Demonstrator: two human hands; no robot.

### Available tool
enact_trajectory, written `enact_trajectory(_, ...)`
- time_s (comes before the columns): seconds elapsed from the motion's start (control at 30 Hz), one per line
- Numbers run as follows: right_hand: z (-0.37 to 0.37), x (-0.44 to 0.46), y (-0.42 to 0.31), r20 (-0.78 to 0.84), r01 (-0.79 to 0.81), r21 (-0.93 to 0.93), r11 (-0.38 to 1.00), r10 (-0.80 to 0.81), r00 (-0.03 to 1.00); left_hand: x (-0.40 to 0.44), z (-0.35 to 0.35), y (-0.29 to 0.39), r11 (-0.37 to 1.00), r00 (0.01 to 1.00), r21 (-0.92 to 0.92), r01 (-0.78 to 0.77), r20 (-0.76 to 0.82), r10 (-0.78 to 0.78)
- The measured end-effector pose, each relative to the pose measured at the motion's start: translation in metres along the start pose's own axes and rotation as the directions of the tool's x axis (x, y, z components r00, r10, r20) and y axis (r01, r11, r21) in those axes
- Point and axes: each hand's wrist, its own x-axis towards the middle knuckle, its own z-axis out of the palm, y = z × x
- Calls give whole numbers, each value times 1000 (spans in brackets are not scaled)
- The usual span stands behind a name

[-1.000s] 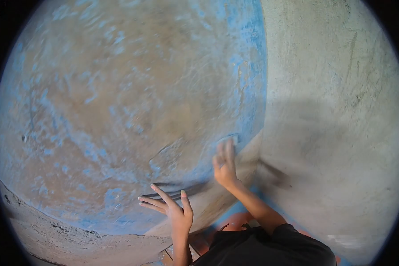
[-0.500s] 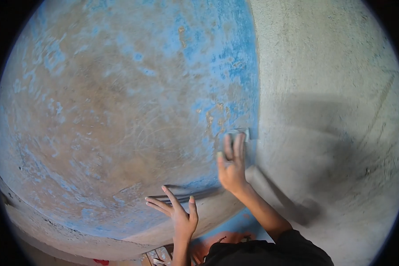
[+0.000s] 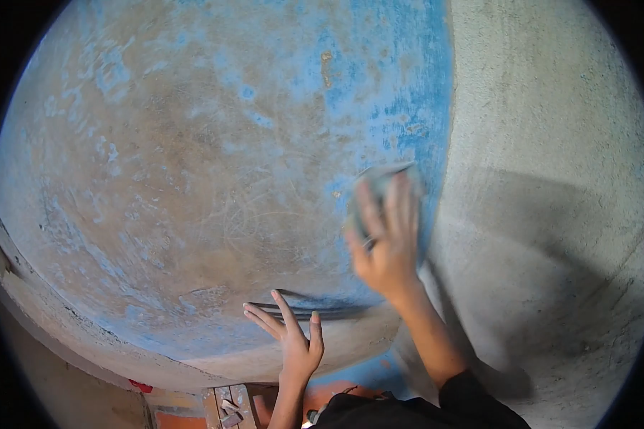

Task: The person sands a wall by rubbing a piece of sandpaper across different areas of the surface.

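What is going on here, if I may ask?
The person's right hand holds a flat greyish pad against the patchy blue-and-brown surface, close to its border with the pale surface. The pad and that hand are blurred. The left hand is lower down, empty and spread out; whether it touches anything is hard to tell.

No lettering, label, brand, number or sign is legible to you, from the blue-patched wall (image 3: pixel 193 143) at ten o'clock to your black sleeve (image 3: pixel 465 397) at five.
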Motion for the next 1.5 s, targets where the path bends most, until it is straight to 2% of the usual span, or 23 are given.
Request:
enact_trajectory(0.1,-3,2,-27,59,-9,43,999,6,998,0,2,1,1000,1000,1,0,-3,0)
enact_trajectory(0.13,-13,-3,-32,274,111,18,994,-112,955,0,2,2,1000,1000,-2,4,-6,-4)
enact_trajectory(0.27,-12,23,2,-65,-14,-92,996,8,998,0,1,0,1000,1000,-4,9,-4,-9)
enact_trajectory(0.37,-11,10,-29,84,73,-101,992,-65,994,0,2,0,1000,1000,-15,7,-4,-7)
enact_trajectory(0.4,-11,-2,-36,170,116,-43,992,-107,980,0,1,-2,1000,1000,-13,5,0,-5)
enact_trajectory(0.5,-15,19,-26,79,133,-132,982,-123,989,-3,1,-4,1000,1000,-18,4,11,-4)
enact_trajectory(0.57,-16,39,-28,-18,88,-165,982,-92,996,-2,0,-8,1000,1000,-14,-5,24,5)
enact_trajectory(0.73,5,-14,-54,27,-51,-55,997,52,998,-6,-4,-14,1000,999,-2,-11,46,11)
enact_trajectory(0.83,-4,13,-48,74,-20,-152,988,31,997,-9,-7,-18,1000,997,21,-21,69,20)
enact_trajectory(0.93,-7,27,-51,-46,-50,-101,994,45,998,-9,-6,-17,1000,997,-6,-24,68,25)
enact_trajectory(0.97,-4,15,-57,-20,-81,-62,995,80,997,-8,-8,-17,1000,998,-15,-26,64,27)
enact_trajectory(1.03,0,-15,-69,90,-119,-76,990,126,988,-10,-10,-20,999,998,-29,-41,43,42)
enact_trajectory(1.13,-5,-2,-69,111,-97,-264,960,130,985,-14,-17,-24,998,999,-45,-32,28,33)
enact_trajectory(1.27,-5,34,-65,-68,-145,-255,956,132,989,-13,-37,-31,998,1000,-50,-31,-7,31)
enact_trajectory(1.37,4,4,-90,50,-98,-211,973,111,993,-9,-60,-47,1000,993,-7,15,-117,-16)
enact_trajectory(1.4,10,-14,-98,136,-39,-147,988,60,989,-10,-63,-54,999,989,13,44,-139,-42)
enact_trajectory(1.5,20,-7,-117,243,153,-269,951,-87,966,-5,-96,-78,998,977,30,56,-205,-49)
